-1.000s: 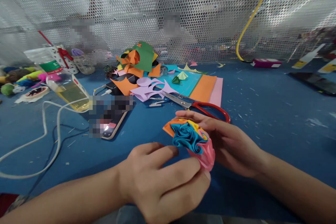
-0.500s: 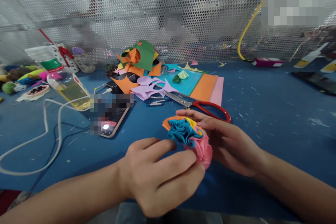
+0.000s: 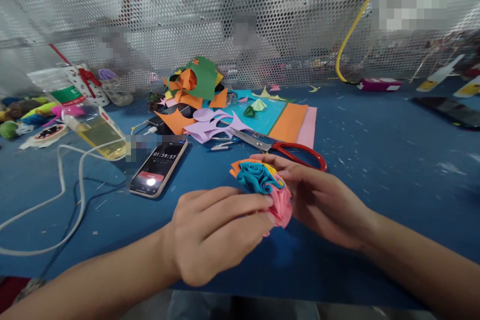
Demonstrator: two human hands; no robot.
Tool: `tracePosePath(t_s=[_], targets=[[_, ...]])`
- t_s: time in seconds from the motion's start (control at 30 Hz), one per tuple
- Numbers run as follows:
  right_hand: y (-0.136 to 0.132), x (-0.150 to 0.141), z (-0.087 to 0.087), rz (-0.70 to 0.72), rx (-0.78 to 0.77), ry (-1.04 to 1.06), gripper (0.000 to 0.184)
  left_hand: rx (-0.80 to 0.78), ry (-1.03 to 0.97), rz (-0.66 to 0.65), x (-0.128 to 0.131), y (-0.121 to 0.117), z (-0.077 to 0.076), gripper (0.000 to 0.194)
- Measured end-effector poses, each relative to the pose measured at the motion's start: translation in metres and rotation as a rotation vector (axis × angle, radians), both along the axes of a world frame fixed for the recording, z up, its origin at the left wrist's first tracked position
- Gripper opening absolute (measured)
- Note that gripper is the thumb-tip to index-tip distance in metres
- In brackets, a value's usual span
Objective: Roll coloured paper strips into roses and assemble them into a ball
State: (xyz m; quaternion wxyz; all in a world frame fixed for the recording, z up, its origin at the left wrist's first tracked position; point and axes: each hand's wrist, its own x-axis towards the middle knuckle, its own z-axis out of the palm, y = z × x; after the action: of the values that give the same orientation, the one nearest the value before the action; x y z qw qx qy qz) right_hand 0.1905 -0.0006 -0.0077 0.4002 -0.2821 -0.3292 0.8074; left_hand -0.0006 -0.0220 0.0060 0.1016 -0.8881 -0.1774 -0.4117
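Between my hands, above the blue table, is a ball of curled paper flowers [image 3: 258, 178] in blue, pink, yellow and orange. My left hand [image 3: 219, 230] pinches its pink part [image 3: 280, 206] near the lower side. From the right and behind, my right hand [image 3: 318, 190] cups the ball with its fingers bent round it; part of those fingers is hidden. Just beyond the ball lie scissors [image 3: 275, 146] with red handles, their blades over purple paper scraps [image 3: 215, 125].
Stacked colored paper sheets [image 3: 290, 122] and a heap of green and orange scraps [image 3: 198, 82] lie behind. To the left are a phone [image 3: 159, 167], a white cable [image 3: 80, 195] and a tilted plastic bottle [image 3: 93, 127] of yellow liquid. A perforated metal panel [image 3: 292, 20] stands at the back.
The ball has tilted and shifted slightly left and up. My left hand has moved a little left, its fingers drawn closer together on the pink part. My right hand keeps its hold.
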Motion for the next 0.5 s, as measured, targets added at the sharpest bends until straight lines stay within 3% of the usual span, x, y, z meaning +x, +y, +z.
tracePosePath(t_s=[0.23,0.37,0.5], targets=[[0.0019,0.0003,0.0016,-0.036,-0.028,-0.022,0.040,0.015,-0.069,0.056,0.0086,0.0037,-0.0062,0.007],[0.0021,0.0005,0.0029,-0.049,-0.022,-0.041,0.034,0.035,-0.016,0.027,0.0077,0.0049,-0.0082,0.022],[0.0020,0.0000,0.0025,-0.052,0.003,-0.039,0.028,-0.030,0.011,0.011,0.0032,0.0043,-0.0085,0.015]])
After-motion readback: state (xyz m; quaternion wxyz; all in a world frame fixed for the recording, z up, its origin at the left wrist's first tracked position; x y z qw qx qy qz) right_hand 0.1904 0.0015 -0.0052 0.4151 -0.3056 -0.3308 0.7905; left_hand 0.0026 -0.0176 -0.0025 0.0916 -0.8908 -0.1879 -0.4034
